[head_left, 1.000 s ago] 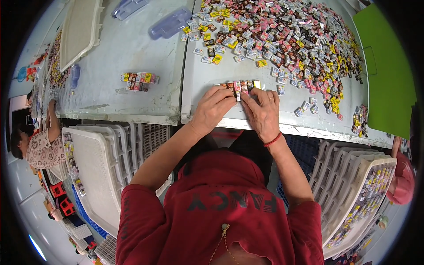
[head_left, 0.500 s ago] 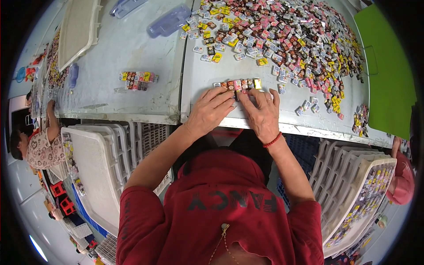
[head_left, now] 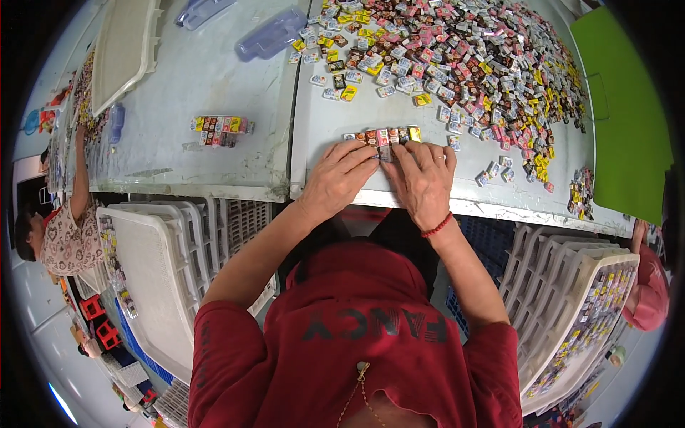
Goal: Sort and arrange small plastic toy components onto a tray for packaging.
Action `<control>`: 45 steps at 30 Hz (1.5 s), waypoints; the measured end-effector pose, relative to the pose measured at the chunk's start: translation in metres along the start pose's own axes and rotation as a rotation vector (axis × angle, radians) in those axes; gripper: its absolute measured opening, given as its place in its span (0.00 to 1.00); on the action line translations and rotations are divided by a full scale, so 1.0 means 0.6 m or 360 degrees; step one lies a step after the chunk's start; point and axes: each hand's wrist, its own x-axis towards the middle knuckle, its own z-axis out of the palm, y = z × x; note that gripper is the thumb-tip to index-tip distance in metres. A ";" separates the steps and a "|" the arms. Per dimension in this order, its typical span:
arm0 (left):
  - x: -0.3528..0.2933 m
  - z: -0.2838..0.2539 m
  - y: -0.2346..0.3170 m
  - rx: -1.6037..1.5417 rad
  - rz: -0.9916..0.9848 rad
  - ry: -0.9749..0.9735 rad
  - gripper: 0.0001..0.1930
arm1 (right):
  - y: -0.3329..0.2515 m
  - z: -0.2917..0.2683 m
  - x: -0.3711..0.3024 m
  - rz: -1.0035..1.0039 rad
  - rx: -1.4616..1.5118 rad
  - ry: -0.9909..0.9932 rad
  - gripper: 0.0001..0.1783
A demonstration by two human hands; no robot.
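A row of small, brightly printed packs point(head_left: 382, 135) in brown, pink, white and yellow lies on the table near its front edge. My left hand point(head_left: 338, 175) is closed on the row's left part, fingers together and bent over the near side. From the right, my right hand point(head_left: 425, 178), with a red bracelet at the wrist, grips the row's right part. The fingers hide the near packs. A separate small block of the same packs point(head_left: 222, 130) sits to the left, beyond the table seam.
A large heap of loose packs point(head_left: 471, 64) spreads over the far right. Blue plastic trays point(head_left: 271, 34) and a white tray point(head_left: 127, 50) lie at the far left. Stacked white crates point(head_left: 153, 274) stand below the edge on both sides. Co-workers point(head_left: 71, 239) are at both sides.
My right hand's fingers have drawn closer together over the row's right part. My left hand stays nearly still. The co-worker at the left has reached an arm farther across the table.
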 end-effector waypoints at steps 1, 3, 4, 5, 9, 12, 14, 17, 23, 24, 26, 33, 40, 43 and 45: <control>0.001 0.001 0.000 -0.0003 0.0004 0.0002 0.11 | 0.001 0.004 0.001 0.0025 0.0013 0.0055 0.19; 0.001 0.003 -0.001 -0.0063 -0.0024 -0.0024 0.11 | -0.003 0.010 0.000 0.0013 0.0044 0.0059 0.19; 0.000 0.004 -0.002 -0.0064 -0.0024 -0.0023 0.11 | -0.005 0.012 0.001 0.0001 0.0075 0.0063 0.19; -0.002 0.005 -0.003 -0.0067 -0.0024 -0.0005 0.11 | -0.008 0.014 0.002 0.0000 0.0076 0.0059 0.19; -0.002 0.007 -0.004 -0.0112 -0.0037 0.0035 0.10 | -0.013 0.016 0.003 0.0311 0.0271 -0.0031 0.19; 0.001 0.004 -0.001 -0.0100 -0.0037 0.0015 0.10 | -0.014 0.012 0.000 0.0502 0.0436 -0.0058 0.17; 0.002 0.001 0.001 -0.0119 -0.0071 0.0024 0.11 | -0.011 0.011 -0.002 0.0573 0.0492 -0.0060 0.16; 0.002 -0.001 0.000 -0.0135 -0.0085 0.0003 0.12 | 0.003 0.010 -0.010 0.0632 0.0622 0.0086 0.12; 0.019 0.000 0.005 -0.0090 -0.0068 -0.0037 0.15 | 0.016 -0.009 -0.012 0.0525 0.0256 0.0016 0.15; 0.021 0.001 0.005 -0.0090 -0.0074 -0.0029 0.15 | 0.010 -0.009 -0.009 0.0525 0.0256 0.0019 0.15; 0.017 0.006 0.001 -0.0088 -0.0075 -0.0031 0.15 | -0.007 -0.008 0.000 0.0276 0.0083 0.0025 0.16; 0.019 0.003 0.003 -0.0136 -0.0075 -0.0004 0.16 | -0.009 -0.010 0.006 0.0238 0.0090 0.0122 0.12; 0.049 0.011 -0.001 -0.0079 0.0180 -0.0276 0.16 | 0.019 -0.038 -0.025 0.0468 0.0056 0.0134 0.11; 0.040 0.015 -0.006 -0.0135 0.0178 -0.0210 0.16 | -0.001 -0.031 -0.024 0.0455 0.0081 0.0129 0.11; 0.032 0.016 -0.008 -0.0158 0.0121 -0.0126 0.16 | -0.013 -0.023 -0.017 0.0426 0.0101 0.0127 0.11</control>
